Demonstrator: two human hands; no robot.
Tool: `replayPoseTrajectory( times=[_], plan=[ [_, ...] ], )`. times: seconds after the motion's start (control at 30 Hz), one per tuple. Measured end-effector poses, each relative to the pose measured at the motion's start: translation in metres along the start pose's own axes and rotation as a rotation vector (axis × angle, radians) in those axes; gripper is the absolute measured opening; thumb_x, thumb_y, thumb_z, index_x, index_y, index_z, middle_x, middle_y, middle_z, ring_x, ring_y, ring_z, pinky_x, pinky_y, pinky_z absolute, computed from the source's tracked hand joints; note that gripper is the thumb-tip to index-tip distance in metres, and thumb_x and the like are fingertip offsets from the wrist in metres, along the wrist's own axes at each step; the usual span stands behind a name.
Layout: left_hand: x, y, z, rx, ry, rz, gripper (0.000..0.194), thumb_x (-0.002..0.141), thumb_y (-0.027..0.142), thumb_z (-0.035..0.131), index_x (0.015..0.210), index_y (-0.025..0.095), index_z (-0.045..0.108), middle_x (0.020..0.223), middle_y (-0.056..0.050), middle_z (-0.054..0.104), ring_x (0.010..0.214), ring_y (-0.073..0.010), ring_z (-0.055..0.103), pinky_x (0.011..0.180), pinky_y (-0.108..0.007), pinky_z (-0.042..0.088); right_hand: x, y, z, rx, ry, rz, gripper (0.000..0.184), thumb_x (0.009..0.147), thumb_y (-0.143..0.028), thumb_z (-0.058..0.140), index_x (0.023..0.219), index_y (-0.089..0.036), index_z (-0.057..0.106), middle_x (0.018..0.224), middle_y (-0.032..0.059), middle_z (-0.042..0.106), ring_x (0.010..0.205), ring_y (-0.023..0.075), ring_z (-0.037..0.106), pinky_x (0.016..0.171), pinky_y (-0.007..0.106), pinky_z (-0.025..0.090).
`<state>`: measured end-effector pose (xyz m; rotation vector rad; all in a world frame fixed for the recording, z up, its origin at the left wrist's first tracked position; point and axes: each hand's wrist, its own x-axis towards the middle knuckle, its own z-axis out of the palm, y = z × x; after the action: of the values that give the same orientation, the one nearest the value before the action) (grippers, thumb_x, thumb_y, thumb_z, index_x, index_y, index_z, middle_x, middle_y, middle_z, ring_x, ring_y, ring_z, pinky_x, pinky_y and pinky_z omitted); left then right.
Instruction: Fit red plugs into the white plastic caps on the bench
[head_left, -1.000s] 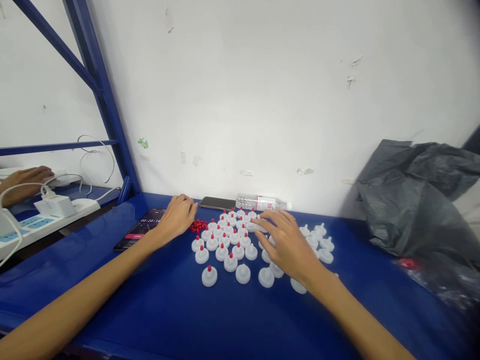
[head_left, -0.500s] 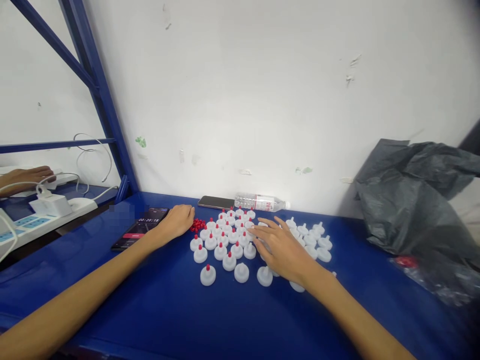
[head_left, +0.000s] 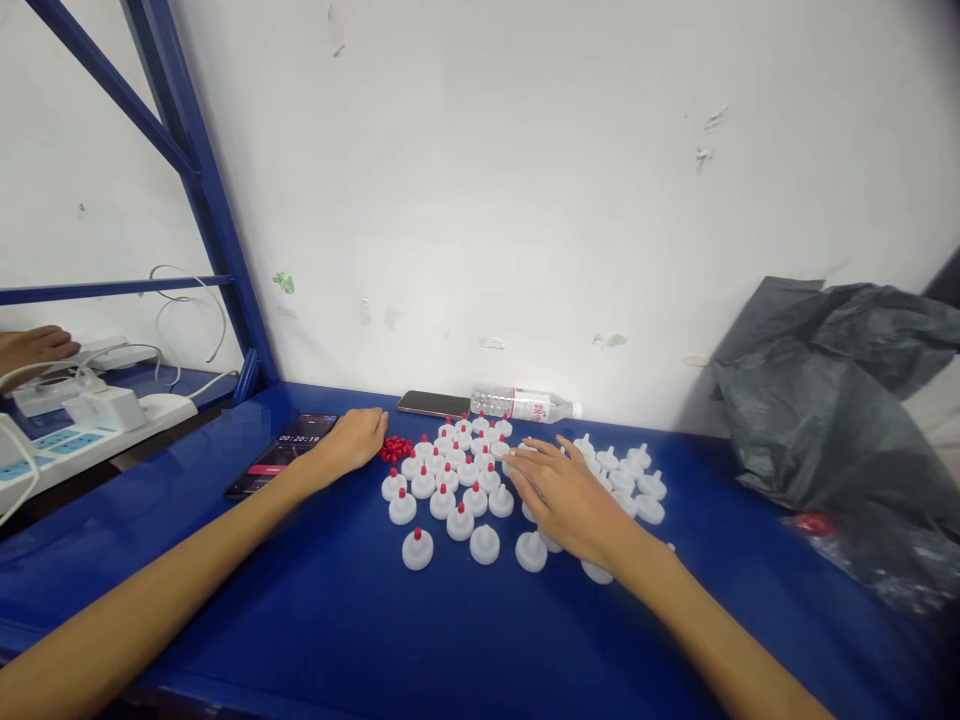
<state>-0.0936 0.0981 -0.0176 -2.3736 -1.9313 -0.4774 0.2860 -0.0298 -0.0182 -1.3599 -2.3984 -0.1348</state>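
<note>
Several white nozzle caps (head_left: 484, 545) stand on the blue table, round-based with a pointed spout. Those on the left carry small red tips (head_left: 418, 534); the ones to the right (head_left: 650, 486) have bare spouts. My right hand (head_left: 566, 495) is over the middle of the group, palm down, fingers stretched and spread, hiding some caps beneath it. Whether its fingertips touch them I cannot tell. My left hand (head_left: 360, 438) rests on the table beside a small pile of loose red tips (head_left: 395, 449). Its fingers are curled in, and anything inside is hidden.
A phone showing a timer (head_left: 289, 455) lies by my left forearm. Another phone (head_left: 433, 404) and a clear bottle (head_left: 525, 404) lie against the wall. Right stands a grey plastic bag (head_left: 832, 390). Far left are a power strip (head_left: 161, 407) and another person's hand (head_left: 37, 347).
The timer goes from 00:20:18 to 00:20:19. Both my hands stay nearly in place. The other person's hand at the far left has shifted left.
</note>
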Motion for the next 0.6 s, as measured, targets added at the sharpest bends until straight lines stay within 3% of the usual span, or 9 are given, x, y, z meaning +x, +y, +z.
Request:
replayPoseTrajectory(
  times=[0.13,0.3,0.5,0.6],
  plan=[
    [-0.0009,0.0020,0.0007,0.032,-0.031,-0.032,0.045,0.128,0.024,0.050,0.089,0.025,0.071,0.096,-0.015,0.086,0.102,-0.0359,0.086,0.102,-0.043,0.062,-0.0004,0.0004,-0.0003,-0.003,-0.013,-0.005,0.052,0.133,-0.028,0.048,0.159,-0.027,0.093,0.163,0.0133,0.094,0.168,0.0392,0.081,0.149,0.076,0.057],
    [0.0031,0.0000,-0.0022,0.050,-0.006,-0.029,0.043,0.128,0.023,0.048,0.097,0.023,0.077,0.108,-0.018,0.088,0.124,-0.0380,0.084,0.117,-0.046,0.063,-0.0009,0.0017,0.0030,-0.007,0.020,-0.020,0.050,0.131,-0.027,0.052,0.158,-0.026,0.094,0.159,0.0149,0.096,0.162,0.0389,0.085,0.146,0.075,0.060],
    [0.0033,-0.0016,0.0060,0.067,-0.041,-0.041,0.041,0.128,0.023,0.051,0.095,0.022,0.075,0.101,-0.017,0.086,0.107,-0.0345,0.084,0.109,-0.043,0.064,-0.0003,-0.0005,0.0013,0.006,-0.030,-0.012,0.052,0.131,-0.026,0.050,0.161,-0.025,0.092,0.163,0.0149,0.094,0.164,0.0384,0.083,0.148,0.075,0.057],
    [0.0039,-0.0011,0.0041,0.079,-0.045,-0.042,0.043,0.130,0.024,0.047,0.099,0.020,0.078,0.109,-0.020,0.088,0.113,-0.0359,0.085,0.113,-0.045,0.064,0.0004,-0.0023,0.0001,0.021,-0.046,0.004,0.051,0.130,-0.025,0.051,0.159,-0.026,0.093,0.164,0.0144,0.094,0.165,0.0389,0.083,0.150,0.078,0.055]
  ],
)
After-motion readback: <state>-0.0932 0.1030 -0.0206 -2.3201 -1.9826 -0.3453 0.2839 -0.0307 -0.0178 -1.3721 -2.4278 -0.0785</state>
